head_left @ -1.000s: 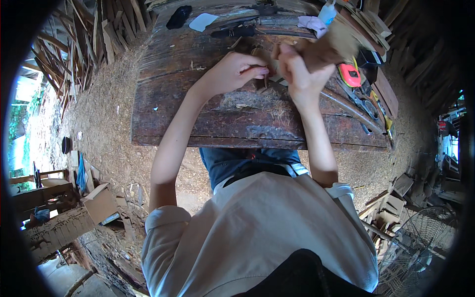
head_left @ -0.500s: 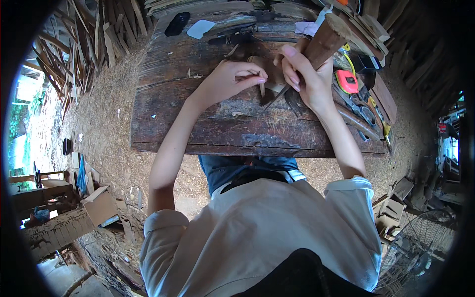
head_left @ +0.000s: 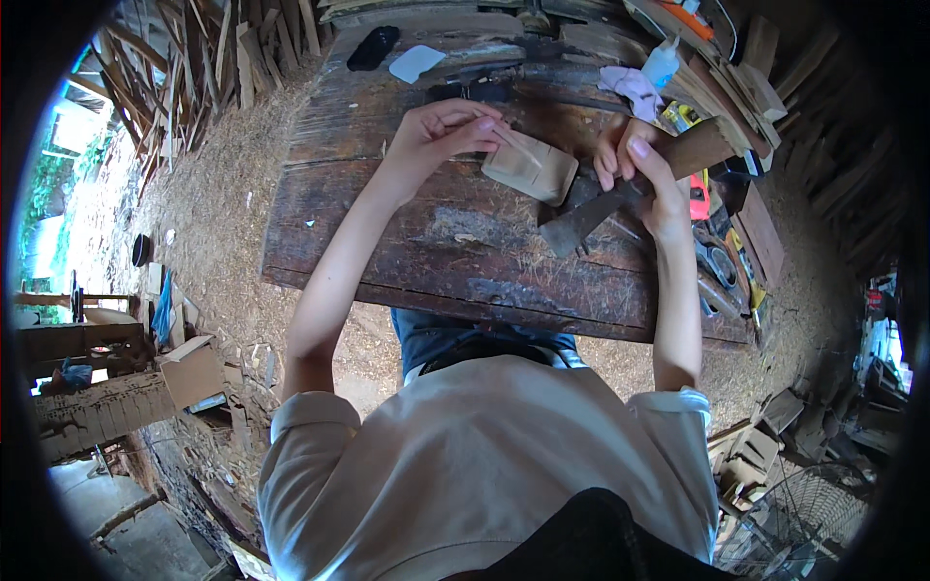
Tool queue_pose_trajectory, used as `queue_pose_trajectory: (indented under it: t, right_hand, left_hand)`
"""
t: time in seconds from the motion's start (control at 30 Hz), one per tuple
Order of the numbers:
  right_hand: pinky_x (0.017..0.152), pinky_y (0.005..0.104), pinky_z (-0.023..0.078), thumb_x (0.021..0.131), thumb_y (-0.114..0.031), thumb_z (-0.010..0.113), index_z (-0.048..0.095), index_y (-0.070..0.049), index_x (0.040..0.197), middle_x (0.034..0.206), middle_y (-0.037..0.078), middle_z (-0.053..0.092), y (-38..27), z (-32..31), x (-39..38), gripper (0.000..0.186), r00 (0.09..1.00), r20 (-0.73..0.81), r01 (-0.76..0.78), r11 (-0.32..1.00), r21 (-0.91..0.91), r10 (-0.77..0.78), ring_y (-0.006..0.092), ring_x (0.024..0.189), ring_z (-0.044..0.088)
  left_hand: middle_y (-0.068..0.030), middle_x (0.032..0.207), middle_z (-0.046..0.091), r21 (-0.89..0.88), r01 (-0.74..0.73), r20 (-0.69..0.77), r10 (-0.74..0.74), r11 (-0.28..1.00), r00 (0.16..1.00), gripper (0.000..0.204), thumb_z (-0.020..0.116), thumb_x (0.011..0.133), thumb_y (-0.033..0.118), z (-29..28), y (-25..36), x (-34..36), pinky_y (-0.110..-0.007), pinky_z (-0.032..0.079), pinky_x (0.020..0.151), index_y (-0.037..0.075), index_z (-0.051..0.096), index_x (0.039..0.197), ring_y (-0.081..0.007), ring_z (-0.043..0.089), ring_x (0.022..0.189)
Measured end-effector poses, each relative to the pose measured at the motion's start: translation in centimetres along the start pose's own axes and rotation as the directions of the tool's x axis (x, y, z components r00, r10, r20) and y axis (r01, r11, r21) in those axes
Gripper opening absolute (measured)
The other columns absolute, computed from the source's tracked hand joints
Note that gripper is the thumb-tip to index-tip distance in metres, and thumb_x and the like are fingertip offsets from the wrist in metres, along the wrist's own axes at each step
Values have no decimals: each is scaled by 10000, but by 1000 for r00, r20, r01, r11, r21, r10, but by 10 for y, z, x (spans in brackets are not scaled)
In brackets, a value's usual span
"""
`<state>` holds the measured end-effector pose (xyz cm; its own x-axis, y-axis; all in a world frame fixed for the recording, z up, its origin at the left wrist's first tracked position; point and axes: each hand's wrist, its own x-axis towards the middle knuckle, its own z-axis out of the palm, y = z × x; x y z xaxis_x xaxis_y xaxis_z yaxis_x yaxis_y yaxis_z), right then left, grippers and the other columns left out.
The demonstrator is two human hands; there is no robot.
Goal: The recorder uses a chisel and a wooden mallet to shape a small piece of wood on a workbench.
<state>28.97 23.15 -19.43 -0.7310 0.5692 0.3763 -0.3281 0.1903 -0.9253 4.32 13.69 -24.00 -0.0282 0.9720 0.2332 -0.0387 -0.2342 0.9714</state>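
My left hand (head_left: 438,141) is closed in a pinch on a thin wooden stick (head_left: 519,145), which slants over a small pale wooden block (head_left: 542,184) with rounded corners. Whether the stick touches the block I cannot tell. My right hand (head_left: 651,180) grips a wooden-handled blade. Its thick brown handle (head_left: 699,147) points to the upper right, and its broad dark metal end (head_left: 577,225) slants down left, just right of the block and low over the workbench (head_left: 387,254).
Along the bench's right side lie a red tape measure (head_left: 699,194), scissors (head_left: 719,263) and other tools. A pinkish cloth (head_left: 632,91) and a white bottle (head_left: 662,64) are at the back right. A black object (head_left: 373,48) and a white piece (head_left: 417,64) lie at the back left.
The blade in my right hand has swung from handle-up to lying slanted, its handle now at the upper right. More of the block shows. My left hand still pinches the stick.
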Motion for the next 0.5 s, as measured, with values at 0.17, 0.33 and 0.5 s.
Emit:
queue_pose_trajectory:
  t: [0.17, 0.33, 0.5]
  right_hand:
    - [714, 335, 444, 902, -318, 529, 487, 1, 1021, 914, 141, 531, -12, -1, 3, 343, 884, -324, 338, 939, -56, -338, 232, 733, 560]
    - [798, 397, 446, 921, -364, 481, 397, 4, 1166, 1029, 197, 503, -29, -8, -4, 450, 735, -437, 508, 848, -151, -518, 266, 852, 568]
    - [685, 379, 426, 925, -445, 454, 428, -55, 1063, 846, 155, 516, -37, 3, -20, 415, 839, -251, 466, 876, -124, -482, 214, 644, 526]
  left_hand:
    - [-163, 1086, 634, -180, 38, -183, -72, 983, 980, 240, 580, 909, 88, -16, 3, 0, -284, 530, 900, -44, 593, 1108, -212, 636, 997]
    - [-163, 1083, 636, -293, 18, -269, -100, 956, 958, 225, 593, 893, 52, -21, 0, -1, -290, 533, 902, -58, 596, 1089, -217, 639, 989]
    - [-159, 1090, 637, -308, 10, -269, -97, 951, 958, 209, 594, 874, 3, -22, -2, -2, -295, 528, 907, -52, 603, 1076, -217, 632, 1006]
